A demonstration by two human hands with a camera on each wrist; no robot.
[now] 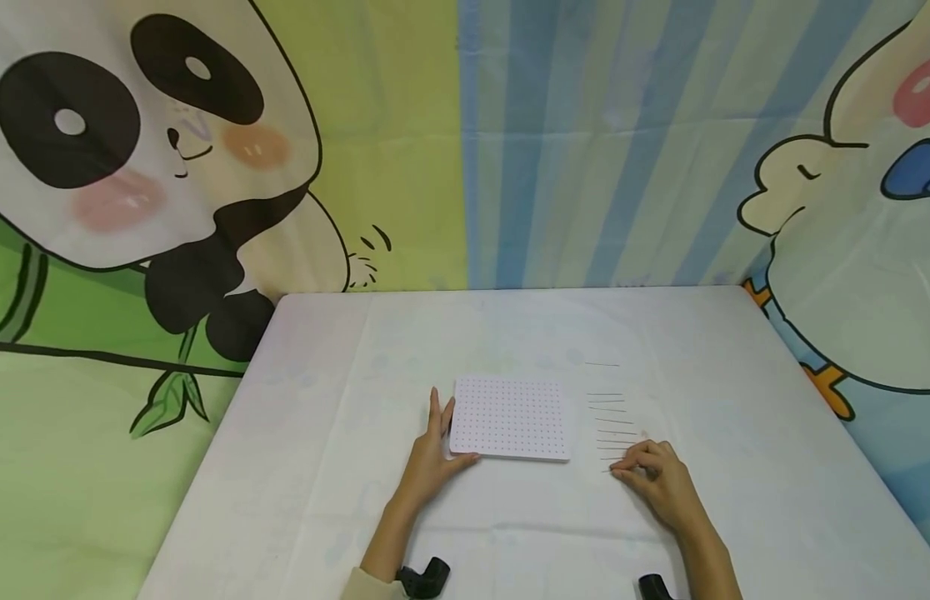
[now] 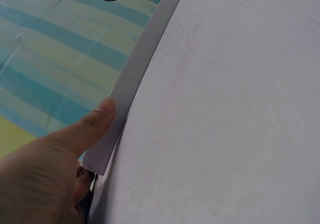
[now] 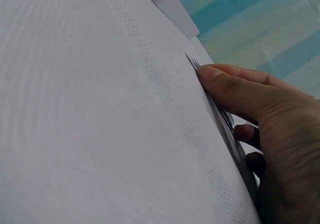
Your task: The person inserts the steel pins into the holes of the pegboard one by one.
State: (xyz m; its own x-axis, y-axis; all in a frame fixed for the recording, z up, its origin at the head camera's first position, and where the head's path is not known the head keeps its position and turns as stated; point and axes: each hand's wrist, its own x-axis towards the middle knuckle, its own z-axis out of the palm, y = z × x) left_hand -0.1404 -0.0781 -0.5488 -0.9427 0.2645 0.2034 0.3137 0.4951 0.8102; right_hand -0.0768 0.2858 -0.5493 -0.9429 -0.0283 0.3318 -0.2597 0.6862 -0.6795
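Note:
A white board with a grid of small holes (image 1: 509, 417) lies flat on the table. My left hand (image 1: 429, 467) is at its near left corner, the thumb straight against the front edge (image 2: 132, 79) and the other fingers along the left side. To the right of the board, several thin needles (image 1: 610, 420) lie in a spaced column, roughly parallel. At the near end of that column, my right hand (image 1: 660, 483) has its thumb and index fingertips together on a needle (image 3: 190, 59). Its pointed end sticks out past the fingertips. The fingers hide the rest of that needle.
A white cloth (image 1: 337, 500) covers the table. One needle (image 1: 602, 364) lies farther back, apart from the others. Behind the table hangs a printed curtain (image 1: 390, 150) with a panda and stripes. Black wrist devices (image 1: 425, 578) show below both hands.

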